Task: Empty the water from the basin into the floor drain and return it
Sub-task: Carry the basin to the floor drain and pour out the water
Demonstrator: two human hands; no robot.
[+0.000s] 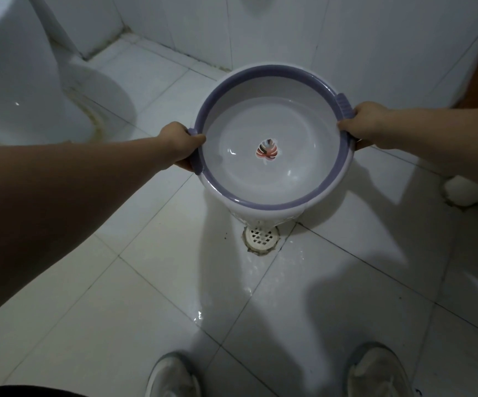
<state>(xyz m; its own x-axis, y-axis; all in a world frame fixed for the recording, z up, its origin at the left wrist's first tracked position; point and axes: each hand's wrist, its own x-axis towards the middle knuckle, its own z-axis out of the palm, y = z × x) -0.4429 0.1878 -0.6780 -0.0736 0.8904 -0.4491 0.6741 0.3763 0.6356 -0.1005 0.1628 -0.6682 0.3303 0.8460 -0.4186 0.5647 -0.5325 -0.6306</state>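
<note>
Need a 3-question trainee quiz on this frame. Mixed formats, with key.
1. True or false: the left hand and the right hand grip the basin at opposite sides.
2. Multiple choice: where does the floor drain appear in the view?
A) just below the basin's near edge
B) against the toilet base
C) between the two shoes
3. Fill in: the coloured print in the middle of the basin's bottom shows a ___.

Key: 1 true; 2 A; 3 leaf.
</note>
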